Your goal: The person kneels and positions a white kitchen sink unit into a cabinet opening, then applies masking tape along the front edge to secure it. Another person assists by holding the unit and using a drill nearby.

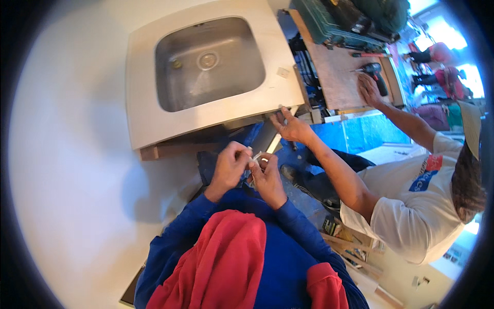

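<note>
My left hand (226,169) and my right hand (268,180) are close together in front of the sink counter, fingers pinched. Between their fingertips is a small whitish piece (256,157), too small and partly covered to name. Just beyond my hands is a pale countertop (198,121) with a steel sink (172,95) set into it. A small yellowish thing (177,64) lies in the basin beside the round drain (207,61).
At right a person in a white T-shirt (401,211) has one hand (294,127) at the counter's corner. The other hand (368,88) rests on a wooden board (337,74) by a cordless drill (374,74). A green case (319,23) stands behind; wood pieces (355,250) lie lower right.
</note>
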`<act>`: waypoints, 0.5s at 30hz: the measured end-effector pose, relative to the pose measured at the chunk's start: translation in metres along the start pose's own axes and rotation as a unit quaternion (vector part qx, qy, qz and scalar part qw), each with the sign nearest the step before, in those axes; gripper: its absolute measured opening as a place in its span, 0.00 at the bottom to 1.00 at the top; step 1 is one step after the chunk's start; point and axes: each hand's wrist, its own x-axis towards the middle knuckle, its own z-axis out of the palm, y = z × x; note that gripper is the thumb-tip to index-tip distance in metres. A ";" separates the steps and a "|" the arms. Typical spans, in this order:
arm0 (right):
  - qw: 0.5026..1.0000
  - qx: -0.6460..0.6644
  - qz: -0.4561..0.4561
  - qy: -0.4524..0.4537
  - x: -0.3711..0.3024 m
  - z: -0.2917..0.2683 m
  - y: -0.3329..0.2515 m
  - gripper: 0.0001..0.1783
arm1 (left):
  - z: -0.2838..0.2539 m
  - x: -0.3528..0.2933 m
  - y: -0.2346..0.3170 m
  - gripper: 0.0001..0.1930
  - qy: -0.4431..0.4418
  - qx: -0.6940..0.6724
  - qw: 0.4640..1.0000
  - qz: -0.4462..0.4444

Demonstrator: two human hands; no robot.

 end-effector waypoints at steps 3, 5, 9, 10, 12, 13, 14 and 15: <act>0.998 0.017 0.052 -0.039 0.000 -0.008 -0.014 0.26 | -0.005 0.020 0.000 0.12 0.013 -0.075 0.997 -0.024; 0.998 -0.006 0.016 -0.057 -0.001 -0.015 -0.021 0.28 | -0.008 0.034 0.004 0.12 -0.016 -0.152 0.987 -0.044; 0.999 -0.038 -0.027 0.017 0.006 -0.021 -0.024 0.30 | -0.008 0.058 0.014 0.09 -0.059 -0.208 0.975 -0.052; 1.000 0.005 -0.011 0.008 0.008 -0.022 -0.023 0.31 | -0.008 0.061 0.016 0.09 -0.077 -0.211 0.972 -0.065; 0.998 0.054 0.006 -0.019 0.012 -0.024 -0.022 0.33 | -0.009 0.064 0.021 0.09 -0.096 -0.214 0.968 -0.086; 0.998 0.061 0.009 -0.034 0.012 -0.024 -0.022 0.34 | -0.011 0.065 0.022 0.09 -0.091 -0.221 0.968 -0.080; 0.997 0.060 0.026 -0.045 0.011 -0.025 -0.023 0.35 | -0.014 0.064 0.024 0.10 -0.085 -0.227 0.967 -0.075; 0.997 0.051 0.008 -0.051 0.011 -0.025 -0.024 0.37 | -0.018 0.063 0.025 0.11 -0.080 -0.234 0.967 -0.065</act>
